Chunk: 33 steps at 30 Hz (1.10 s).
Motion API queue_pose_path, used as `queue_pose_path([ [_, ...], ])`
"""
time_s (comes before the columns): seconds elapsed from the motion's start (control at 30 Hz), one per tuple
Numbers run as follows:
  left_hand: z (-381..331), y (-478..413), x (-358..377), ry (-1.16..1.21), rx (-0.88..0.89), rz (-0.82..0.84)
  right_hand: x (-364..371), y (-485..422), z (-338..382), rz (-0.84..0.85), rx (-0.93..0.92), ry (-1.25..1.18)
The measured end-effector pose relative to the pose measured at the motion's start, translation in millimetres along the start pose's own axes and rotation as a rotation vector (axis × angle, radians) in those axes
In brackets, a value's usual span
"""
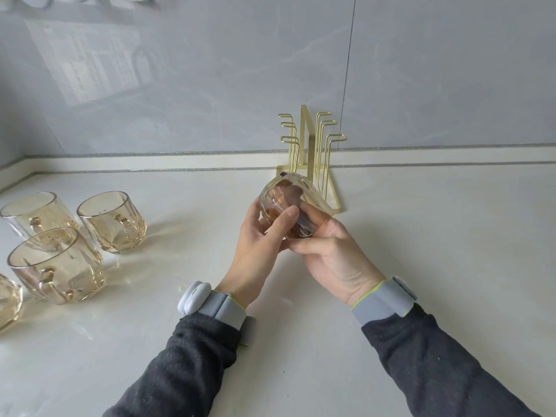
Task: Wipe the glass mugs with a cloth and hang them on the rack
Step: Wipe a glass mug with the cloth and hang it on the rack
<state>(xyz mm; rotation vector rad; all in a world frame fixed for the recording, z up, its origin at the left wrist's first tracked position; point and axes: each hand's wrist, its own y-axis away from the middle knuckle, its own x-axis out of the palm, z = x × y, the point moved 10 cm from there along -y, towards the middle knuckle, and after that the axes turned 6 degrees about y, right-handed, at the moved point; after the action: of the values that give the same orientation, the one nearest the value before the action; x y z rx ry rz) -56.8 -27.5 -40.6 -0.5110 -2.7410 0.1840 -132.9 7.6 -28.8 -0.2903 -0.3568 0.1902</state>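
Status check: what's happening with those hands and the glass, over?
Left hand and right hand grip one mug, aloft. Rack bare behind it, path clear. No cloth seen.

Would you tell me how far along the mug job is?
Done: nothing hung; the gold wire rack is bare. In hand: the left hand and right hand grip one amber glass mug; no cloth shows. Left: three upright amber mugs, plus a partly cropped mug.

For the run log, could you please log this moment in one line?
left hand, right hand: grip tilted glass mug | rack: no mugs hung | three mugs: upright, counter left | cloth: not visible
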Motion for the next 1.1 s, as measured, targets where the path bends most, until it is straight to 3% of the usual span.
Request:
queue_pose_path([
  [0.33, 0, 0, 5, 0.064, 0.004, 0.062, 6, 1, 11, 0.061, 0.002, -0.402],
  [0.67, -3, 0, 4, 0.079, 0.039, 0.03, 1, 1, 11, 0.033, 0.001, -0.348],
  [1.1, -9, -3, -11, 0.058, 0.091, -0.108, -24, 2, -7, -0.257, 0.111, -0.284],
])
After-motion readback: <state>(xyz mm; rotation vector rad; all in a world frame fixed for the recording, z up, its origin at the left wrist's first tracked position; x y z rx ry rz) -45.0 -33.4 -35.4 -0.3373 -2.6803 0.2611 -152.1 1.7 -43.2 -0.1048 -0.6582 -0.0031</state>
